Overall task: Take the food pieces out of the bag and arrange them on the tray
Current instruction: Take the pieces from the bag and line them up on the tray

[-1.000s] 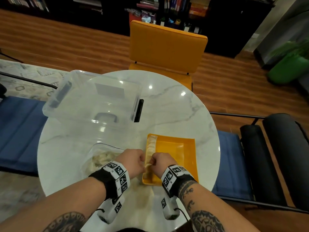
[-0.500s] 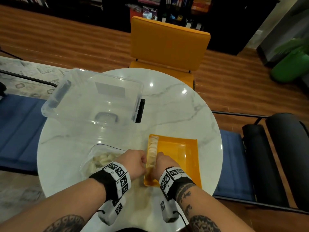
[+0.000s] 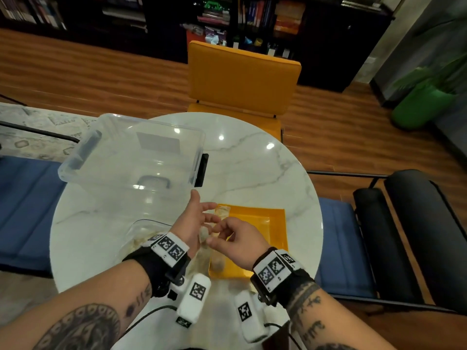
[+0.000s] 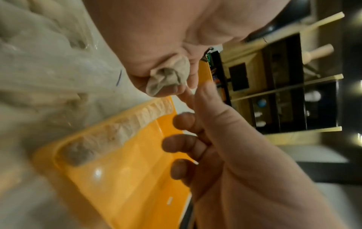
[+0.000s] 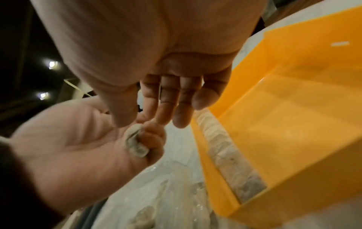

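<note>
An orange tray [image 3: 265, 231] [image 4: 127, 178] [image 5: 293, 124] lies on the near right of the table. A row of pale dumplings [image 3: 218, 265] [image 4: 121, 131] [image 5: 225, 147] lines its left wall. The clear bag [image 3: 141, 236] [image 4: 39, 62] [image 5: 166, 193] with more pieces lies left of the tray. My left hand [image 3: 202, 215] [image 5: 68, 139] hovers over the tray's left edge, its lower fingers curled round one dumpling [image 4: 168, 77] [image 5: 135, 142], thumb and forefinger spread. My right hand [image 3: 222, 233] [image 4: 225, 139] [image 5: 156, 46] faces it, thumb and index tips at that dumpling, holding nothing.
A clear lidded storage box [image 3: 131, 152] stands at the back left of the round marble table [image 3: 265, 173], with a black object [image 3: 202, 170] beside it. An orange chair [image 3: 242, 77] stands behind the table; blue cushioned seats flank it.
Both hands have lifted off the dumpling row at the tray's left wall. The left hand has turned palm towards the right hand, spreading its thumb and forefinger, a dumpling in its curled fingers.
</note>
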